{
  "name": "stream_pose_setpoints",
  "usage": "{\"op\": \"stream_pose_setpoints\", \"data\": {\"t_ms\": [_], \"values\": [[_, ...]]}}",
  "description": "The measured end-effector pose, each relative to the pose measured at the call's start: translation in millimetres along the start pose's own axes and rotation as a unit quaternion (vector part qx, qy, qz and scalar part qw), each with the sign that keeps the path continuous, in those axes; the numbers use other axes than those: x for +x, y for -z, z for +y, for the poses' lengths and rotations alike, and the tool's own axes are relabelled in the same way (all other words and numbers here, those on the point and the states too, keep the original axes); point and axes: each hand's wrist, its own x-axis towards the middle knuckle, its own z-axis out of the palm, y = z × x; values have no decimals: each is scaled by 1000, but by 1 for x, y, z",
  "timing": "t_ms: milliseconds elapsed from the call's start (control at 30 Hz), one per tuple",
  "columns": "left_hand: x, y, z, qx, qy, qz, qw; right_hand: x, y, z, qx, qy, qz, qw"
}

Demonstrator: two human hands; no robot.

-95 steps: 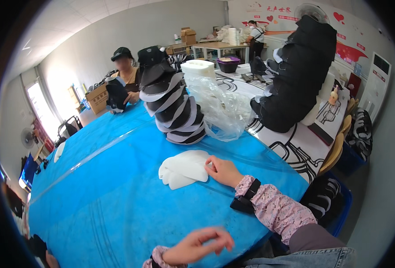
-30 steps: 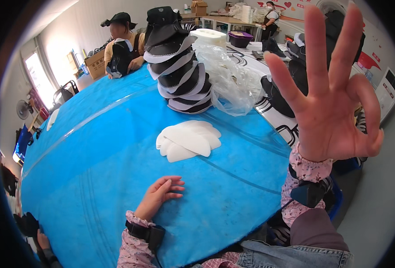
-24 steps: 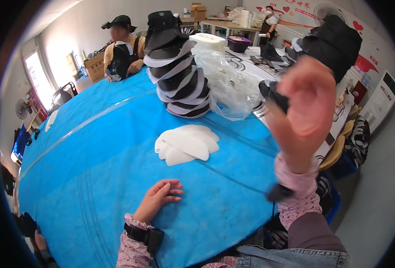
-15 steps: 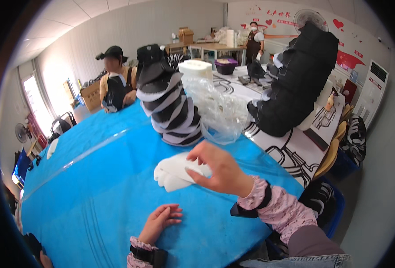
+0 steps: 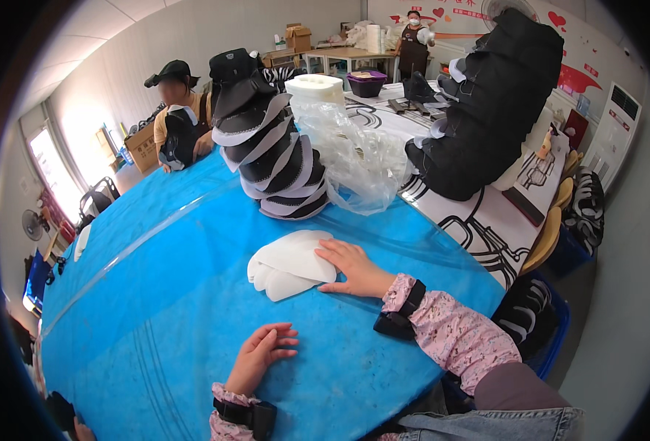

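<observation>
On the blue table cover lies a small fanned pile of white, curved, brim-shaped pieces (image 5: pixel 284 266). My right hand (image 5: pixel 356 269) rests at the pile's right end, fingers stretched over its edge and the thumb lower down; I see nothing lifted in it. My left hand (image 5: pixel 263 354) hovers or lies nearer to me, empty, with its fingers loosely apart. Beyond the pile stands a tall stack of black caps (image 5: pixel 270 151) with grey-white brims. Beside that stack, a crumpled clear plastic bag (image 5: pixel 354 158) surrounds more white pieces (image 5: pixel 315 88).
A taller leaning stack of black caps (image 5: pixel 486 110) stands at the right on a white, black-patterned cover (image 5: pixel 453 242). A blue crate (image 5: pixel 556 331) holding black-and-white items sits by the table's right edge. A co-worker (image 5: pixel 182 117) holds a black cap at the far left; another person (image 5: pixel 414 48) stands behind.
My right hand has come down from above the white pieces onto their right end, its fingers straightening. My left hand stays nearly in place. The view has tilted slightly.
</observation>
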Motion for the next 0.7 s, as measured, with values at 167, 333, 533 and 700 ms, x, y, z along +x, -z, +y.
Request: {"op": "stream_pose_setpoints", "data": {"t_ms": [167,333,533,700], "values": [[-3,0,-1,0,-4,6,1000,-2,6,-8,-7,5,-10,1000],[-6,-1,-2,3,1,3,1000,-4,7,-11,-18,3,-12,1000],[-56,6,60,27,-250,-5,968,-8,120,-73,160,42,82,983],[-131,33,204,299,-447,210,817,-14,259,-149,28,153,86,984]]}}
